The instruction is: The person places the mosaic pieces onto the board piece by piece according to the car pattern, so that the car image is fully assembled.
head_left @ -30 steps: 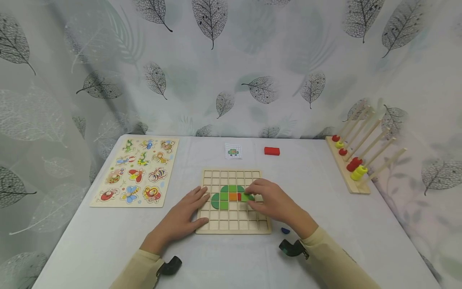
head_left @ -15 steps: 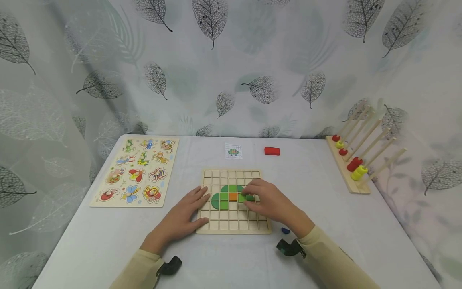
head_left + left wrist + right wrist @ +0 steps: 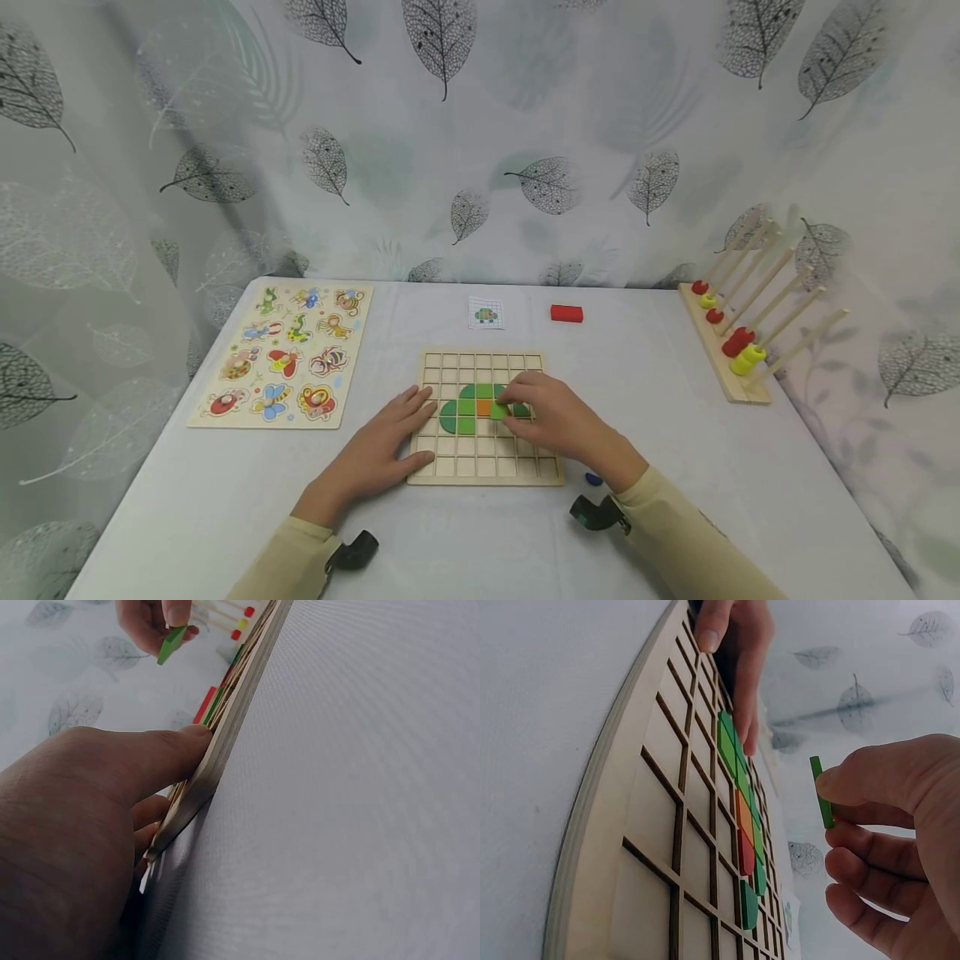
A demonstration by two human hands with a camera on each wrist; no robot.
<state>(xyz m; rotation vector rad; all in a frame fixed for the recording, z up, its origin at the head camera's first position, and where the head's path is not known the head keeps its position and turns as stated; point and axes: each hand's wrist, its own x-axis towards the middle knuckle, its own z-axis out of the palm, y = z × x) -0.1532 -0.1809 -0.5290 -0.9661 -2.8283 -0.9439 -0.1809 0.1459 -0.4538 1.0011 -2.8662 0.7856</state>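
A wooden grid board lies on the table with green, orange and red pieces in its cells. My right hand pinches a green square tile between thumb and fingers, held above the board. In the head view the tile overlaps the cell beside the orange square. The right wrist view shows a red piece next to that orange square, and a dark green rounded piece beyond it. My left hand rests on the board's left edge, fingers extended and thumb touching the near corner area.
Behind the board lie a small pattern card and a red block. An insect picture puzzle is at left, a peg stand with red and yellow beads at right. A dark blue piece lies beside the right wrist.
My right hand has shifted slightly left with the green tile, which now covers the red piece in the head view. The dark green piece shows more. The left hand stays put.
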